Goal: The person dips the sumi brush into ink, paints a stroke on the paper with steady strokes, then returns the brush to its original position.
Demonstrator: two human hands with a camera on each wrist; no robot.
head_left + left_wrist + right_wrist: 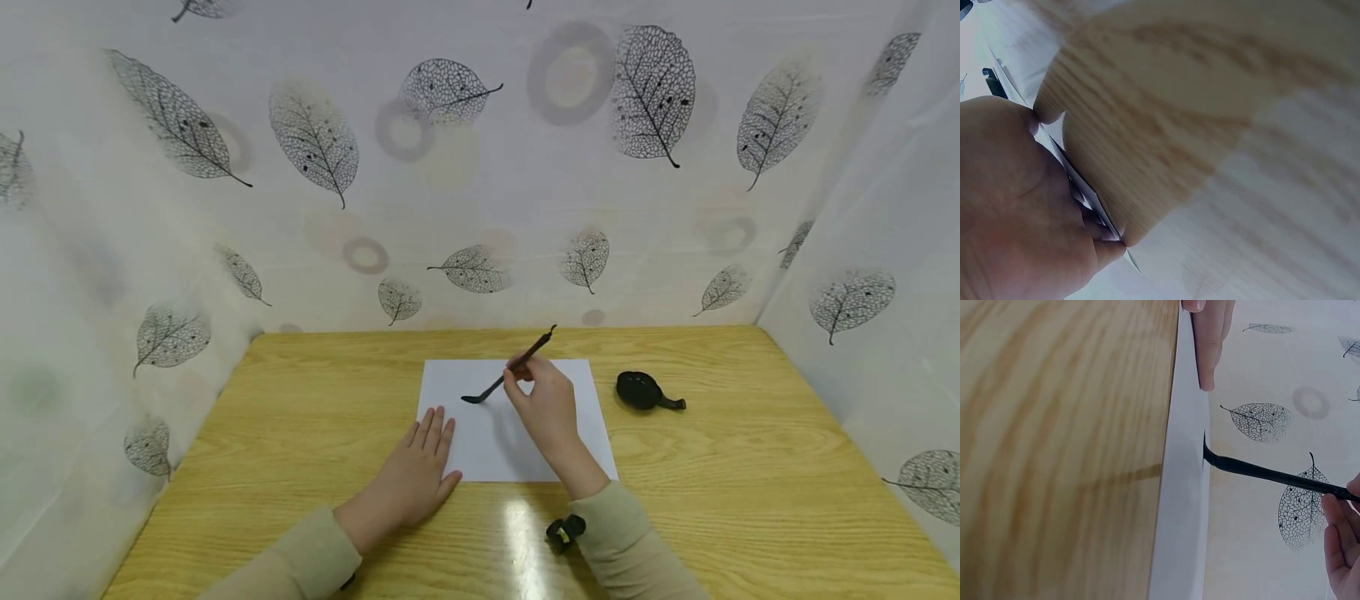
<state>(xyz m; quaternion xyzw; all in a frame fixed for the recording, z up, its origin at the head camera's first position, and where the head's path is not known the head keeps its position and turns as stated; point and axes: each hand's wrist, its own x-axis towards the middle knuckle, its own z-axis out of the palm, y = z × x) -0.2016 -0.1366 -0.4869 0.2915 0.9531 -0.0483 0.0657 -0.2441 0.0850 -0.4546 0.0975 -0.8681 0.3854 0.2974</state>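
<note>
A white sheet of paper [495, 450] lies on the wooden table. My right hand [546, 407] pinches the dark handle of a writing brush [491, 389], which slants with its hanging loop up and to the right. The brush's black bristles, bent to the left, touch the sheet left of its middle; in the right wrist view the bent tip [1205, 450] presses against the paper. My left hand [420, 475] rests flat across the sheet's lower left edge, fingers straight and thumb spread. In the left wrist view the left palm [1016, 200] shows close up beside the paper's edge.
A small black pan-shaped dish [638, 390] with a short handle stands on the table [315, 417] right of the paper. Leaf-patterned white cloth [480, 183] hangs behind and along both sides. A black strap device [565, 533] sits at the right cuff.
</note>
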